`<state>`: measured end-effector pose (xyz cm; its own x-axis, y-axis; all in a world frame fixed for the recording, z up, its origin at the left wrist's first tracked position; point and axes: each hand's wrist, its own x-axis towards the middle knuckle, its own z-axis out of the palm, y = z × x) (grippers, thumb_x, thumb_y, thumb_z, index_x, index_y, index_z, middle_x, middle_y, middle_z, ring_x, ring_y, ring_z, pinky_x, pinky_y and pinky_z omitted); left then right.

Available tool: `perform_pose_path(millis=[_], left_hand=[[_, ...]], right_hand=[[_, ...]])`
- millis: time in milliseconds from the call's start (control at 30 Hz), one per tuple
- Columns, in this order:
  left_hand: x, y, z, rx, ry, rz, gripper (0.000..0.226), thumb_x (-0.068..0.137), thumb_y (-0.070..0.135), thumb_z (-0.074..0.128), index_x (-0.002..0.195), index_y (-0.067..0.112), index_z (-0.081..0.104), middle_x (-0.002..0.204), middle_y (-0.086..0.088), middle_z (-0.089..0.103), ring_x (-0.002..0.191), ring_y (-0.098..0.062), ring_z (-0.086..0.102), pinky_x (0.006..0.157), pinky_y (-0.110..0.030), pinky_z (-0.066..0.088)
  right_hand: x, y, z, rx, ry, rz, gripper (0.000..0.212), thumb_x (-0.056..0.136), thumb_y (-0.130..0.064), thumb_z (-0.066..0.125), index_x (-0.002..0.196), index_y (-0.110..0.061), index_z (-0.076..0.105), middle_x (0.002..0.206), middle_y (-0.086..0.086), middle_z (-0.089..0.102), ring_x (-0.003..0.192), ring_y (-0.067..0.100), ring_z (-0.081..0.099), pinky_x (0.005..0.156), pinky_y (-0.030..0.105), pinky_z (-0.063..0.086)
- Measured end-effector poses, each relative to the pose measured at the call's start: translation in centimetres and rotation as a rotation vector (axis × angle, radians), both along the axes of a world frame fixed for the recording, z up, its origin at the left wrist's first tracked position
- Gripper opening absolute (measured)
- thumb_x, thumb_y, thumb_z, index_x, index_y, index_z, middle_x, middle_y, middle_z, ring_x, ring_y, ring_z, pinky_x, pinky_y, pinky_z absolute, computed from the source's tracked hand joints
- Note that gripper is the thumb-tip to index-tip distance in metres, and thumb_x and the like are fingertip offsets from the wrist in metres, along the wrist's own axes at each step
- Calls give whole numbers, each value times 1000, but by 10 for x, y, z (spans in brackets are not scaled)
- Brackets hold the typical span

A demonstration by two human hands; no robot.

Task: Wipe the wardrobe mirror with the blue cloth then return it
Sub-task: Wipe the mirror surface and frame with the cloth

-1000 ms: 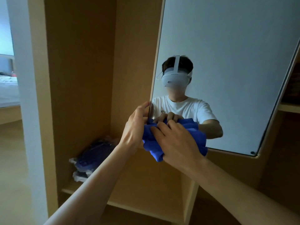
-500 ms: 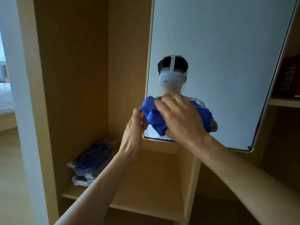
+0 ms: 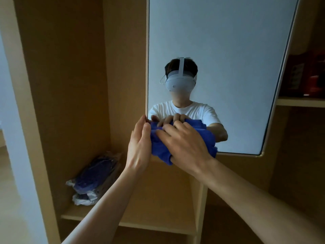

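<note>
Right hand (image 3: 184, 144) laid over the bunched blue cloth (image 3: 159, 149). My fingers are spread and bent round the bundle and press it against the mirror (image 3: 219, 50). In the reflection, the fingertips hook over the top of the cloth.

The cloth sits low on the glass, at the bottom left corner. A fold hangs just past the lower edge.

Left hand (image 3: 139, 147) is flat with straight fingers and holds nothing. The fingertips rest on the mirror's left edge, and the palm is right up against the side of the cloth.

The mirror tilts, with its frame visible along the right and bottom.

Lower left, on the wardrobe shelf (image 3: 158, 213): a crumpled plastic bag (image 3: 93, 182) with something dark blue inside, pushed toward the side wall. It is well apart from both hands.
</note>
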<state>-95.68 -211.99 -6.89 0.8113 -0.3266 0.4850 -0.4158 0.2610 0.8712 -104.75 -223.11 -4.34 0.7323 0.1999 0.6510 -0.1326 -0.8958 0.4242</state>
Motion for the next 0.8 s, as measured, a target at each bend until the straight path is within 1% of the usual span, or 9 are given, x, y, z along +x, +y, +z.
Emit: perform_pose_path(millis=[100, 167, 267, 333, 400, 500, 567, 700, 800], left_hand=[[-6, -6, 3, -1, -22, 24, 48, 107, 49, 34, 149, 29, 46, 142, -2, 56, 129, -19, 56, 116, -46, 40], [-9, -11, 4, 12, -15, 36, 53, 102, 54, 33, 148, 30, 45, 140, -2, 54, 126, -25, 57, 113, -44, 41], [-10, -17, 0, 45, -4, 93, 57, 104, 51, 40, 158, 36, 29, 145, 4, 40, 116, -10, 50, 97, -25, 35], [-10, -19, -3, 56, -13, 143, 55, 106, 45, 42, 158, 36, 29, 146, 5, 40, 103, 4, 49, 83, -11, 32], [-9, -20, -4, 53, -16, 164, 53, 106, 44, 42, 157, 36, 32, 145, 6, 42, 98, 14, 47, 75, -4, 29], [-8, -21, -4, 34, -22, 176, 51, 106, 41, 43, 156, 33, 36, 144, 3, 45, 110, -1, 54, 81, -10, 36], [-8, -22, -6, 35, -28, 185, 52, 106, 40, 44, 157, 33, 33, 146, 2, 43, 118, -9, 53, 83, -16, 40], [-12, -21, -8, 63, -56, 206, 57, 105, 38, 46, 159, 35, 27, 151, 0, 39, 125, -13, 49, 93, -28, 42], [-18, -21, -8, 108, -79, 219, 65, 103, 35, 51, 160, 34, 21, 150, 2, 37, 118, -9, 48, 96, -34, 47]], right_hand=[[-11, -15, 28, -30, -122, -64, 47, 83, -11, 60, 129, -18, 56, 123, 6, 63, 107, 29, 55, 91, 40, 40], [-21, -26, 50, -39, -208, -77, 49, 77, -10, 62, 126, -16, 59, 117, 6, 65, 99, 29, 55, 85, 39, 37], [-30, -41, 66, -6, -291, -47, 49, 74, -8, 61, 122, -13, 63, 108, 5, 66, 90, 29, 56, 78, 36, 32], [-29, -44, 58, -53, -286, -49, 41, 76, -8, 58, 116, -13, 63, 104, 5, 65, 89, 30, 55, 78, 36, 31], [-26, -42, 39, -96, -257, -57, 33, 76, -5, 55, 108, -15, 61, 99, 5, 63, 91, 31, 54, 80, 39, 35], [-26, -41, 10, -69, -158, -53, 43, 73, -5, 55, 114, -16, 60, 105, 5, 64, 100, 34, 56, 83, 40, 38], [-29, -41, -10, -71, -60, -82, 48, 73, -11, 59, 121, -17, 59, 114, 6, 63, 103, 32, 56, 88, 40, 38], [-35, -41, -28, -35, 77, -52, 52, 73, -22, 69, 124, -20, 57, 112, 0, 63, 92, 23, 55, 87, 39, 45], [-39, -42, -19, -48, 65, -26, 46, 76, -15, 63, 121, -21, 59, 108, -1, 63, 89, 21, 54, 82, 36, 42]])
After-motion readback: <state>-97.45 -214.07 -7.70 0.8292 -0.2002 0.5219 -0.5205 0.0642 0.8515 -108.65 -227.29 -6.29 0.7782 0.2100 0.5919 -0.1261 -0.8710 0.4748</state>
